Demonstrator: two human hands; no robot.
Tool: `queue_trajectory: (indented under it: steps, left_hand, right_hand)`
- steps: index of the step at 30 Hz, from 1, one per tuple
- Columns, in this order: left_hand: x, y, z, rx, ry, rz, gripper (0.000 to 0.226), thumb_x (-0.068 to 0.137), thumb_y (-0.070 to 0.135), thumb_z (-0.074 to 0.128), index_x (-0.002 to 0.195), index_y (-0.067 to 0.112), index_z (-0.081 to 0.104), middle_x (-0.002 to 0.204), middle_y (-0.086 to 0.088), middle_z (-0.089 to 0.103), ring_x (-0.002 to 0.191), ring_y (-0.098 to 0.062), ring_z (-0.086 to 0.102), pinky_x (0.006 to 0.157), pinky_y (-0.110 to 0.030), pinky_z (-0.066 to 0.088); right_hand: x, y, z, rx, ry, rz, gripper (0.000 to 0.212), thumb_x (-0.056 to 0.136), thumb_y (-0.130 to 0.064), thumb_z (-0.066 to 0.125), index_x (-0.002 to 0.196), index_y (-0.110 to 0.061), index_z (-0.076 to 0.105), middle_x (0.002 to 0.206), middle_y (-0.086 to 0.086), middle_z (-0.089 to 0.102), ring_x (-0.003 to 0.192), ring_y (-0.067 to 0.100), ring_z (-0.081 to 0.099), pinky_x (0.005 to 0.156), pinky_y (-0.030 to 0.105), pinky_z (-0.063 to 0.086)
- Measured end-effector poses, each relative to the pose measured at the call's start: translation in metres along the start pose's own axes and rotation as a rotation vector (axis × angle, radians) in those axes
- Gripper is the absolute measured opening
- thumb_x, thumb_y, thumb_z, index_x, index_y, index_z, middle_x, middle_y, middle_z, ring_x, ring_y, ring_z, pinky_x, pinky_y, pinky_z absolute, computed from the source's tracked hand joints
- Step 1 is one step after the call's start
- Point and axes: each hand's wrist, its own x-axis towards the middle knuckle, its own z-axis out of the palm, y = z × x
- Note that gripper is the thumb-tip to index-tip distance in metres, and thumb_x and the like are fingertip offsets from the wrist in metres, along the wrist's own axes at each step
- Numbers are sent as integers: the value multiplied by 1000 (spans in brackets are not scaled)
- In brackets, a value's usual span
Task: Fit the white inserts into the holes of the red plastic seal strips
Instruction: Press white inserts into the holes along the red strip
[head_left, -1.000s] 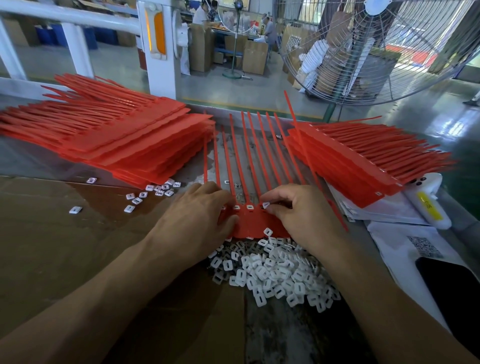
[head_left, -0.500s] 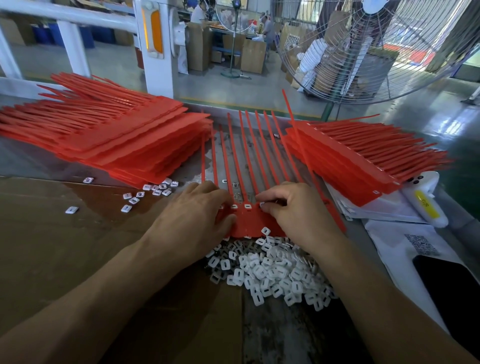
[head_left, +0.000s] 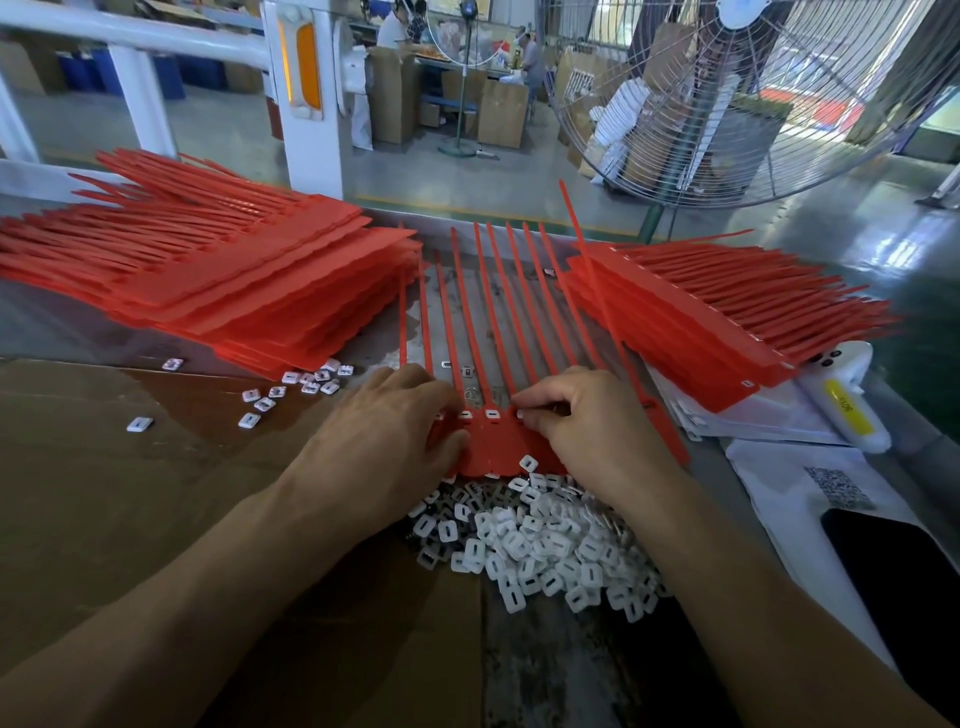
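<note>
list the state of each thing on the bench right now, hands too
left hand: fingers flat, pressing the red seal strip sheet down
right hand: fingers curled, pinching a white insert at a hole
red seal strip sheet: flat on the bench, two inserts seated in its holes
loose insert: lying on the sheet
insert pile: heaped, unfitted
left stack: fanned
right stack: fanned

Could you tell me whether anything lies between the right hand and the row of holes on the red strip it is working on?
Nothing visible does. The right hand has its fingertips already at the hole row of the red strip, beside two seated white inserts.
</note>
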Motion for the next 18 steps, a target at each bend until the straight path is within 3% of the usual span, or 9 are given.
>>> queue_trajectory:
  steps: [3,8,18]
  left_hand:
    - [-1,0,0,0,-2,2,40,97,54,51,133,37,55,134,14,49,129,-9,41,112,-38,38]
    - [0,0,0,3,-2,9,41,97,54,50,133,37,55,134,14,49,129,-9,41,111,-38,39]
    - [0,1,-1,0,-4,1,39,97,54,51,132,38,55,134,14,50,129,-10,41,111,-40,39]
  right_hand:
    - [-6,1,-3,12,70,-10,24,94,-22,76,117,-28,76,107,-18,67,91,-14,56,73,1,39]
    - [-10,0,-1,1,150,21,6,93,-29,76,95,-25,80,90,-18,70,81,-8,61,65,4,42]
    - [-6,-8,7,-42,141,44,5,93,-29,76,95,-24,78,88,-17,69,73,-3,63,60,6,45]
